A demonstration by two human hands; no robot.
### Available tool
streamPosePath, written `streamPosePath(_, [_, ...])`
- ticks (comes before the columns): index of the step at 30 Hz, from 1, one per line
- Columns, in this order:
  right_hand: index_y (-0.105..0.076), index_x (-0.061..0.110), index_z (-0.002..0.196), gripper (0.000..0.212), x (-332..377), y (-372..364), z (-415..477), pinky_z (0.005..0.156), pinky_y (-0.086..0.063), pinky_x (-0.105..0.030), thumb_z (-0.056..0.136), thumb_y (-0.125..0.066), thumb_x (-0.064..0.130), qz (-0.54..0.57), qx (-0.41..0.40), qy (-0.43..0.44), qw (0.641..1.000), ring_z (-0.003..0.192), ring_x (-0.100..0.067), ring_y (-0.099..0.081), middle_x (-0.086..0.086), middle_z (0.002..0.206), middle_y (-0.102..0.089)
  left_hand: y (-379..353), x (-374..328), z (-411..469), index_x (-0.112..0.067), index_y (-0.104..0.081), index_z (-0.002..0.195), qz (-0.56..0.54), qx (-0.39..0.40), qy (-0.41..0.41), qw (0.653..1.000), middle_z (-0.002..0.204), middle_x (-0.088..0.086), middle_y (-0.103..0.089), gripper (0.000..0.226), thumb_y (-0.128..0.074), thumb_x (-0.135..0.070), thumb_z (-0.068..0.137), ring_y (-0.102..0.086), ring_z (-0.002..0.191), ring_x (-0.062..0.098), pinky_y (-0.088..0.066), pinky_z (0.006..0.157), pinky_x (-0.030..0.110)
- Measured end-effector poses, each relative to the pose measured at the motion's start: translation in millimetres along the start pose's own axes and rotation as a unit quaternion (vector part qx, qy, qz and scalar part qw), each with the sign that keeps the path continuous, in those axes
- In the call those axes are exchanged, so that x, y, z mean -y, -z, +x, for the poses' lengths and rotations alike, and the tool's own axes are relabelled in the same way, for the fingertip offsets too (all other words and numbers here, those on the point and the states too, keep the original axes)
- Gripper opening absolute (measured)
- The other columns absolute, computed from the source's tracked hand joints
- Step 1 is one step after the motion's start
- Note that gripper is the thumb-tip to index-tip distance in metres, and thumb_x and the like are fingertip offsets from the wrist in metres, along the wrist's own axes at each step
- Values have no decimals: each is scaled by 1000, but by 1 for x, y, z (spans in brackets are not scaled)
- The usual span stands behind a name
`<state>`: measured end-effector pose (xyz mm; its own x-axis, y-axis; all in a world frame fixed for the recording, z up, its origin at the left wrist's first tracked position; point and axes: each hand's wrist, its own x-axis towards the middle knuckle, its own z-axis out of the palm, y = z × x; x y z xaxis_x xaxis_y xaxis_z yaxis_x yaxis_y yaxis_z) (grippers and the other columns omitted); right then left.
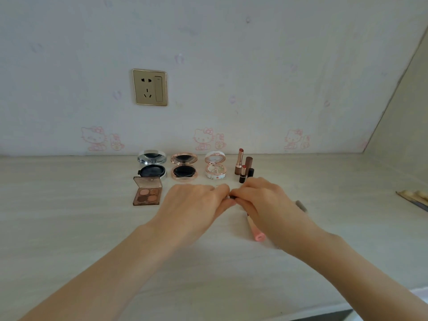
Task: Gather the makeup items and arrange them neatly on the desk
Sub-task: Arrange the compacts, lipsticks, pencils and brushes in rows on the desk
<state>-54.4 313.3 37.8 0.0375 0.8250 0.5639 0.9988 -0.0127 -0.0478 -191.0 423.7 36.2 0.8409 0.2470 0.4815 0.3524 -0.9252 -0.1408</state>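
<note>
Left hand (pixel 196 202) and right hand (pixel 259 200) meet fingertip to fingertip, together pinching a small dark item (pixel 232 197), mostly hidden, just above the desk (pixel 69 228). A pink tube (pixel 256 232) lies beneath the right hand. Behind: three open compacts (pixel 184 167), an eyeshadow palette (pixel 147 192), upright lipsticks (pixel 239 162).

Both forearms reach in from six o'clock and converge at centre. Left hand (pixel 194 202) lies palm down, fingers curled toward three o'clock; right hand (pixel 261 200) mirrors it toward nine — fingertips meeting, pinched closed on something small.
</note>
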Motion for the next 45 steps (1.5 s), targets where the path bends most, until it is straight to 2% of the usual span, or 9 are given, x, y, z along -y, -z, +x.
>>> streamPosePath(3, [-70,18,89,16,0,-2,-8,61,-41,-20,88,-56,10,3,-16,10,1000,68,-14,-51,3,75,-57,1,-2,-1,-32,-27,88,3,48,17,999,81,-2,-61,37,-4,-60,89,-60,77,24,-16,45,31])
streamPosePath(6, [-66,16,98,41,-2,0,-12,57,-50,-34,69,-68,-12,-3,20,7,1000,74,-18,-50,3,83,-56,-2,-1,0,-32,-28,89,11,60,28,998,77,0,-60,38,-6,-63,90,-60,77,25,-20,46,32])
streamPosePath(13, [-63,12,109,76,-1,5,-16,58,-49,-30,40,-65,-18,-18,70,31,997,80,-17,-48,1,94,-56,-4,1,0,-30,-27,84,11,75,35,997,58,-3,-34,38,-11,-64,92,-41,64,22,-18,45,29])
streamPosePath(19, [-64,13,107,67,0,3,-15,57,-50,-30,46,-69,-16,-30,57,39,997,83,-17,-48,1,93,-55,-7,11,1,-28,-30,79,11,88,44,995,59,-4,-39,49,-11,-73,82,-46,66,21,-24,49,31])
streamPosePath(23, [-69,17,103,37,-3,-1,-13,54,-52,-30,71,-77,-1,-22,-3,15,1000,84,-17,-54,4,91,-59,-7,11,1,-28,-29,86,0,69,10,998,82,-7,-58,54,-11,-77,76,-59,75,21,-35,51,31])
streamPosePath(31, [-73,14,93,14,-14,8,-17,54,-51,-35,82,-67,7,-54,-102,-19,993,73,-23,-59,2,84,-65,4,13,2,-21,-53,94,-176,29,48,983,81,-11,-41,25,-32,-34,99,-45,75,13,-45,68,37])
streamPosePath(36, [-72,17,99,19,-26,18,-27,58,-50,-31,84,-65,7,-57,-106,-81,989,79,-21,-59,4,91,-65,-6,19,4,-20,-60,97,-247,19,59,967,78,-18,-43,19,-41,-19,97,-47,75,0,-33,62,18])
streamPosePath(42, [-69,26,107,24,-32,30,-38,70,-50,-21,89,-62,13,92,-66,-214,970,76,-5,-61,8,90,-67,-5,1,11,-28,-65,111,-350,9,101,931,84,-16,-59,23,-56,-16,94,-57,73,-3,-43,66,11])
streamPosePath(45, [-64,33,111,29,-38,36,-42,75,-51,-13,86,-67,18,200,-58,-297,932,77,2,-63,13,88,-69,-5,-11,15,-37,-61,106,-424,3,128,897,80,-10,-64,22,-62,-20,91,-63,62,5,-54,66,27])
